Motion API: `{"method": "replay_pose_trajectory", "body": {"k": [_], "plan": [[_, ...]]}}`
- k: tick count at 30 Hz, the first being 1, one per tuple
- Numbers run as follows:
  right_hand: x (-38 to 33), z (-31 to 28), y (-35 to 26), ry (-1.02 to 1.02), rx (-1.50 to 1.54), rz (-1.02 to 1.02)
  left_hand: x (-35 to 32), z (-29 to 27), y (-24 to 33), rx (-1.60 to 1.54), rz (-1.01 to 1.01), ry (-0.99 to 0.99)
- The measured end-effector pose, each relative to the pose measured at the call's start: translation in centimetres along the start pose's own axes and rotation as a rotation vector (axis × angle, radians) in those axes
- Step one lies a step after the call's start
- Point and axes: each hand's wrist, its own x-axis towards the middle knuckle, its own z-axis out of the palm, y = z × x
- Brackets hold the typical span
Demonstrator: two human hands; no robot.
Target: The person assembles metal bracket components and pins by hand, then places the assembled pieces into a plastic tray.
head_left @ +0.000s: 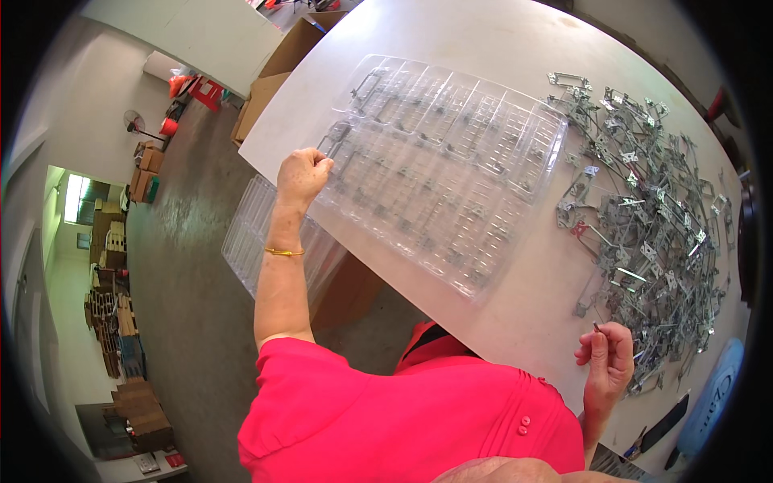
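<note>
left hand [303, 173] grips clear tray [451, 161] at table edge [386, 278] | right hand [605, 358] pinches metal clip [597, 327]

Small metal piece [597, 327] mostly hidden in fingers

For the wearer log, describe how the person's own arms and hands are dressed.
Both hands are bare, with no gloves. The left hand has a thin gold bangle round its wrist, and a short bright pink sleeve ends above the elbow, leaving the forearm uncovered. The right hand shows no jewellery; its forearm is also uncovered. The pink top has two small matching buttons.
</note>
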Motion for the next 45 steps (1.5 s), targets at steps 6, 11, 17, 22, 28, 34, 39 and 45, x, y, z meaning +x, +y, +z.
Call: {"method": "replay_pose_trajectory", "body": {"k": [6, 11, 17, 22, 28, 34, 39, 45], "plan": [[0.1, 0.4, -0.3, 0.05, -0.004, -0.046, 0.0, -0.1, 1.7, 0.19, 0.115, 0.156], [0.6, 0.0, 0.0, 0.047, -0.073, -0.073, -5.5, -2.1, 11.7, -0.03, 0.265, 0.205], [-0.6, -1.5, 1.1, 0.028, -0.102, -0.081, -14.4, 1.0, 23.2, -0.419, 0.741, 0.022], [-1.6, -3.3, 1.6, 0.084, -0.056, -0.067, -18.6, 6.4, 29.2, -0.658, 0.716, -0.294], [-2.2, -4.6, 1.9, 0.106, 0.032, -0.066, -17.8, 12.2, 31.6, -0.84, 0.28, -0.573], [-2.4, -5.4, 2.2, 0.1, 0.034, -0.05, -16.8, 12.4, 33.6, -1.021, 0.063, -0.821], [-2.4, -5.8, 2.3, 0.142, 0.081, -0.072, -17.6, 10.8, 35.4, -1.049, 0.523, -0.489], [-2.0, -5.9, 1.9, 0.22, 0.066, -0.228, -16.7, 11.5, 35.6, -0.998, 0.661, -0.353]]}}
